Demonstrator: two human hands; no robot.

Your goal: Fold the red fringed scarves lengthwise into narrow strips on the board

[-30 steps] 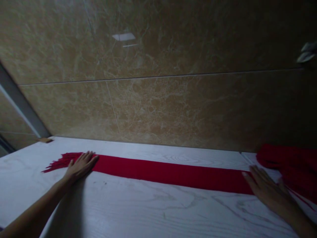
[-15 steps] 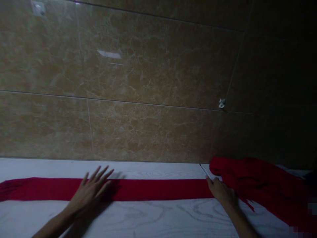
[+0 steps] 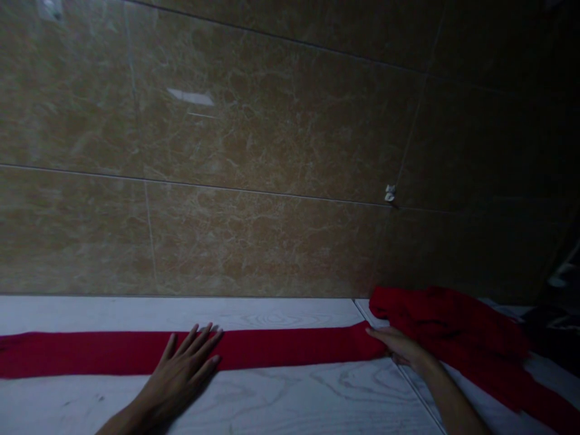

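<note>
A long red scarf [image 3: 290, 347] lies flat across a pale wood-grain table [image 3: 281, 399], folded into a narrow band. My left hand [image 3: 183, 371] rests flat on the band near its middle, fingers spread and open. My right hand [image 3: 399, 347] lies on the band's right end, fingers stretched along the cloth; what its fingertips do is hard to see in the dim light. Just beyond it a heap of red scarves [image 3: 453, 329] sits on the table at the right.
A brown marble-tiled wall [image 3: 272, 181] rises directly behind the table. A small white fitting [image 3: 389, 193] sticks out of the wall at a tile joint. A seam in the tabletop [image 3: 362, 311] runs by the heap. The right side is very dark.
The view has swung right, so the fringed left end has left the picture. My left hand slid right along the band. My right hand moved up to the band's end by the heap.
</note>
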